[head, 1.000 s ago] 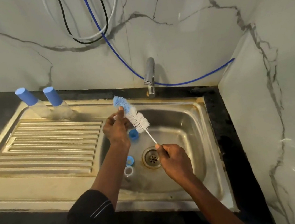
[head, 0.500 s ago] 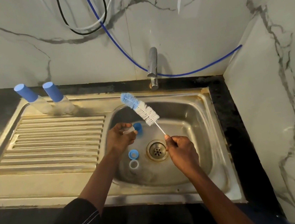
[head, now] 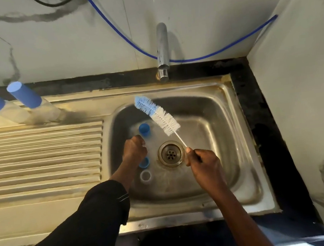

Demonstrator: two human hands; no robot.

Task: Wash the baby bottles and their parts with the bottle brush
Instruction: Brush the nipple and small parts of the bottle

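One cam only, head-worn, wide-angle. Looks fwd and steeply down from the front edge of the bench (head: 256, 101), close in on the sink (head: 214, 177). Basin centre-right, drainboard (head: 43, 158) left, tap (head: 162, 49) and back wall (head: 65, 42) at top, side wall (head: 308, 105) right. Forearms enter from bottom; left hand (head: 134, 148) and right hand (head: 203, 164) mid-frame.

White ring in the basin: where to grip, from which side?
Pinch the white ring by its rim from above, one finger inside the opening, thumb outside. It lies flat, opening up, on the sink floor. Take its right edge; the left forearm sits close on the left.
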